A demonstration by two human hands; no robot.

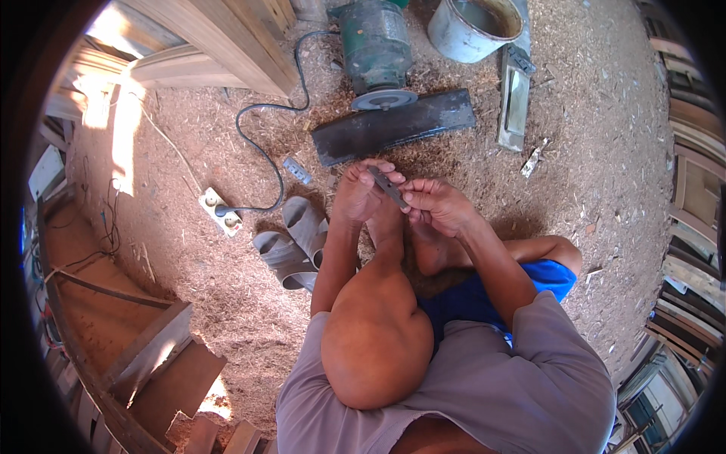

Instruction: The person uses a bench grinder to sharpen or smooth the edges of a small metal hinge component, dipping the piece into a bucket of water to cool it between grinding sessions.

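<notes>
Between both hands I hold a small, dark, flat metal blade [389, 186], tilted and pinched at its two ends. My left hand [358, 195] grips the upper end, fingers closed on it. The fingertips of my right hand [439, 206] close on the lower end. Just beyond my hands stands a green bench grinder [374, 45] with a round grinding wheel [384, 100] at its near side. A dark curved sheet [393, 129] lies under the wheel, close to my fingers. I cannot tell whether the wheel is turning.
A pail [461, 47] with liquid stands back right, near a sharpening stone [516, 106] on a board. A cord runs from the grinder to a socket strip [221, 212]. Sandals [291, 246] lie left of my leg. Wood pieces [699, 185] line the right side.
</notes>
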